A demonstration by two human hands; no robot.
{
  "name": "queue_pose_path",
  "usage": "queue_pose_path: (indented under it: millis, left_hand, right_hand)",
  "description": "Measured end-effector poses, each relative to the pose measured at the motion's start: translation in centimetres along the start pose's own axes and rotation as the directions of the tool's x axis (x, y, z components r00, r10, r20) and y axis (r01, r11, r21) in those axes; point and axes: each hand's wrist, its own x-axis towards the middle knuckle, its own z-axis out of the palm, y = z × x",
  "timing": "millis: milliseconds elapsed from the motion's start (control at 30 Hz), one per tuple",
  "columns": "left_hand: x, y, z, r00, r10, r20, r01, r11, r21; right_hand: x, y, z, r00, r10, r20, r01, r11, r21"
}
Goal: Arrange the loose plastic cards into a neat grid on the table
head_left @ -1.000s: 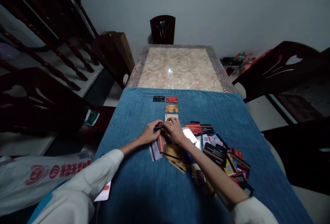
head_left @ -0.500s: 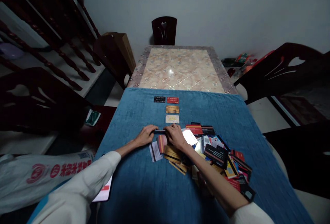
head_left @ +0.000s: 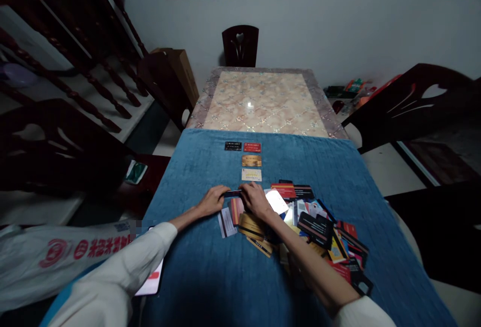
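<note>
Between my two hands is a dark card (head_left: 233,193), seen nearly edge-on. The fingers of my left hand (head_left: 213,199) are closed on its left end, and those of my right hand (head_left: 255,199) on its right end. Beyond them on the blue cloth (head_left: 195,166) lie a black card (head_left: 233,146), a red card (head_left: 252,147), a gold card (head_left: 251,161) and a whitish card (head_left: 251,174). A loose pile of mixed cards (head_left: 315,227) spreads under and right of my right forearm. Nearer me are a pale striped card (head_left: 227,222) and gold cards (head_left: 251,225).
A phone (head_left: 153,282) with a lit screen lies partly under my left sleeve. The patterned tabletop (head_left: 263,99) shows past the cloth. Dark wooden chairs (head_left: 240,46) stand around the table. At the left are a white plastic bag (head_left: 75,252) and a stair railing (head_left: 71,76).
The dark card has tipped slightly, so more of its face shows between my hands. Both hands stay in nearly the same place, and the laid-out cards have not moved.
</note>
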Motion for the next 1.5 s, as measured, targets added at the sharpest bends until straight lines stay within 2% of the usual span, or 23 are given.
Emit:
queue_pose_path:
  millis: [200, 400, 1100, 1500]
  left_hand:
    - [0.0, 0.5, -0.5, 1.0, -0.011, -0.026, 0.01, 0.999, -0.043]
    - [0.1, 0.8, -1.0, 1.0, -0.025, 0.01, 0.025, 1.0, -0.005]
    - [0.1, 0.2, -0.2, 1.0, -0.022, 0.003, 0.021, 0.998, 0.056]
    - [0.0, -0.3, -0.2, 1.0, 0.014, 0.014, -0.014, 1.0, 0.027]
  right_hand:
    - [0.0, 0.2, 0.4, 1.0, -0.001, -0.025, 0.002, 0.999, 0.032]
    - [0.0, 0.4, 0.4, 0.999, -0.04, -0.021, 0.042, 0.996, 0.074]
    - [0.0, 1.0, 1.5, 0.988, -0.132, -0.078, 0.135, 0.99, 0.035]
    - [0.2, 1.1, 1.2, 0.99, -0.137, -0.027, 0.137, 0.991, 0.004]
